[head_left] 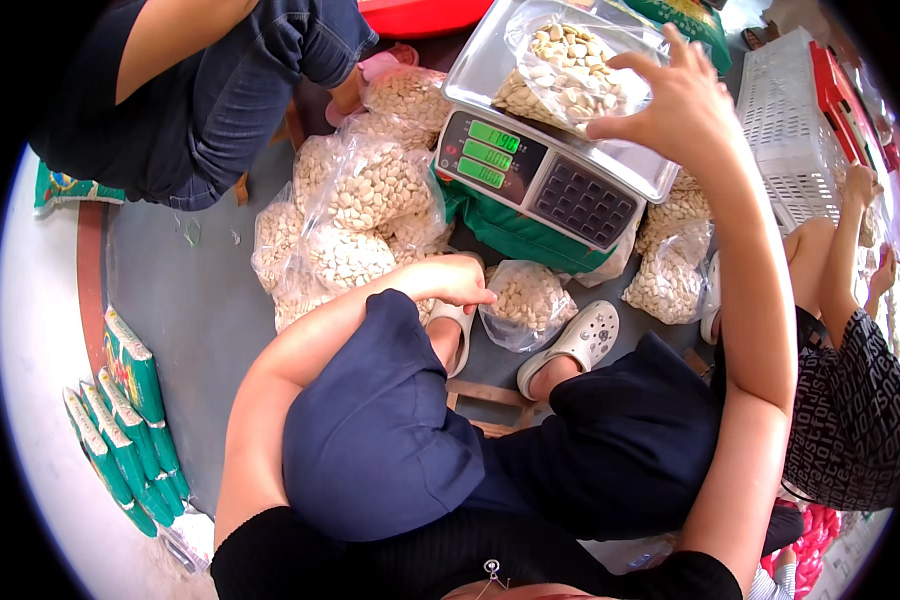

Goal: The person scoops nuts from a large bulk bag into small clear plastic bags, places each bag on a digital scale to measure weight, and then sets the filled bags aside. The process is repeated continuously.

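A clear plastic bag of pale pumpkin seeds (570, 72) lies on the metal pan of a digital scale (660, 175), its mouth loosely gathered toward the far side. Over the bag's right side hovers my right hand (670, 100), open, with thumb and fingers spread apart; whether the fingertips touch the plastic I cannot tell. My left hand (457, 280) is by my left knee, its fingers curled closed and the palm hidden. Just right of it, a smaller bag of seeds (526, 300) rests on the floor between my shoes.
Filled seed bags (355, 215) are heaped left of the scale, and others (670, 275) sit to its right. Green packages (130, 430) stand at the left. A white crate (780, 110) is at the far right. Other people sit at the upper left and right.
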{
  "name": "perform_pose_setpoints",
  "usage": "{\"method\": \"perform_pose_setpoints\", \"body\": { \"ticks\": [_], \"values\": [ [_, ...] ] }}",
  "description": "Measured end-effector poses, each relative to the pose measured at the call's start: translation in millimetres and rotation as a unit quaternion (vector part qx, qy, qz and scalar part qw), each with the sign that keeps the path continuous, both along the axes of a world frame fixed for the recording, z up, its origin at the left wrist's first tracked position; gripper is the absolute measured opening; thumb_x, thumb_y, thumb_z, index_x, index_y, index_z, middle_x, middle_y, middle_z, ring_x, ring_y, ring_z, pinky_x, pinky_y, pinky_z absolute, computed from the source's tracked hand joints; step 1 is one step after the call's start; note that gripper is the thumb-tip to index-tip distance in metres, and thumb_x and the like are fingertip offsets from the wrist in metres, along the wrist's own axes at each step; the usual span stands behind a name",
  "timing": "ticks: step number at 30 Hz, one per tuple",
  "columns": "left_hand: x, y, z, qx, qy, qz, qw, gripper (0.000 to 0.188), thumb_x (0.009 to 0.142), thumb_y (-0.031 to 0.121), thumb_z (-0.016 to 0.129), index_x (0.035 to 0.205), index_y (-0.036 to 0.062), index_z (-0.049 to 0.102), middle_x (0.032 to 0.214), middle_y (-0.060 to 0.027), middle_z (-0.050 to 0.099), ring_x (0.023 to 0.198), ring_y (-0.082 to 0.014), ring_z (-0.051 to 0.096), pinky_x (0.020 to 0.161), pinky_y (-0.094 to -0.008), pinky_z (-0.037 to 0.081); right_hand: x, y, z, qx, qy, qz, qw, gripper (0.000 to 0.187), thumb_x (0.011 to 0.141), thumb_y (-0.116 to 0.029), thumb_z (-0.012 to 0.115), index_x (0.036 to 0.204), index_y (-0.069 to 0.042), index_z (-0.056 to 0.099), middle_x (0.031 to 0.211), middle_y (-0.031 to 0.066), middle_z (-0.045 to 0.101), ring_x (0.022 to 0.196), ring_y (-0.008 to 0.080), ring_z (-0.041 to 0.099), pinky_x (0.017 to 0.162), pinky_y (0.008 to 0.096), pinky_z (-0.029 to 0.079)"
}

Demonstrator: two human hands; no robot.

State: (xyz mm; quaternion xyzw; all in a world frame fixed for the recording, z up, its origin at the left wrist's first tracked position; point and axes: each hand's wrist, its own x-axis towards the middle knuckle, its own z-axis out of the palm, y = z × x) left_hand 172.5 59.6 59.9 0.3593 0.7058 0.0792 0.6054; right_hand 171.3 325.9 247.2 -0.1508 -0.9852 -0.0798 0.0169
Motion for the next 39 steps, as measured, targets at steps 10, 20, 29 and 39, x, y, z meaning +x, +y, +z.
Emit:
{"method": "perform_pose_setpoints", "body": {
  "ticks": [10, 20, 29, 39],
  "values": [
    [1.1, -11.8, 1.2, 0.012, -0.025, -0.003, 1.0, 0.043, 0.09, 0.043, 0.055, 0.068, 0.0114, 0.074, 0.067, -0.0084, 0.066, 0.067, -0.0249, 0.062, 0.068, -0.0396, 0.048, -60.2, 29.7, -73.4, -0.091, 0.107, 0.172, 0.975, 0.027, 0.089, -0.036, 0.061, 0.088, -0.009, 0.068, 0.094, 0.0091, 0.06, 0.086, 0.0297, 0.064, 0.073, 0.0416, 0.053],
    [3.4, 6.4, -2.5, 0.009, -0.019, 0.009, 1.0, 0.038, 0.09, 0.039, 0.059, 0.071, 0.0098, 0.074, 0.063, -0.0087, 0.063, 0.063, -0.023, 0.06, 0.064, -0.0383, 0.047, 48.7, 90.7, 27.9, -0.153, 0.117, 0.227, 0.955, 0.026, 0.093, -0.021, 0.058, 0.076, -0.001, 0.057, 0.064, 0.0105, 0.051, 0.055, 0.0234, 0.051, 0.054, 0.034, 0.041],
    [-9.4, -27.0, -19.5, 0.049, -0.01, -0.011, 0.999, 0.035, 0.09, 0.038, 0.058, 0.077, 0.0122, 0.076, 0.07, -0.0086, 0.069, 0.07, -0.0235, 0.065, 0.068, -0.039, 0.049, 141.5, 128.8, 7.0, -0.188, -0.09, 0.055, 0.977, 0.038, 0.087, -0.025, 0.062, 0.063, 0.004, 0.055, 0.057, 0.0191, 0.05, 0.05, 0.0297, 0.048, 0.052, 0.039, 0.04],
    [-81.3, -60.5, 76.2, 0.188, 0.631, 0.212, 0.722, 0.049, 0.07, 0.051, 0.078, 0.098, 0.0125, 0.067, 0.107, -0.01, 0.067, 0.104, -0.027, 0.062, 0.085, -0.041, 0.046, 192.1, 171.5, -132.0, -0.145, -0.345, -0.092, 0.923, 0.03, 0.077, -0.026, 0.067, 0.068, 0.003, 0.068, 0.069, 0.0228, 0.066, 0.072, 0.037, 0.067, 0.074, 0.0439, 0.054]
  ]
}}
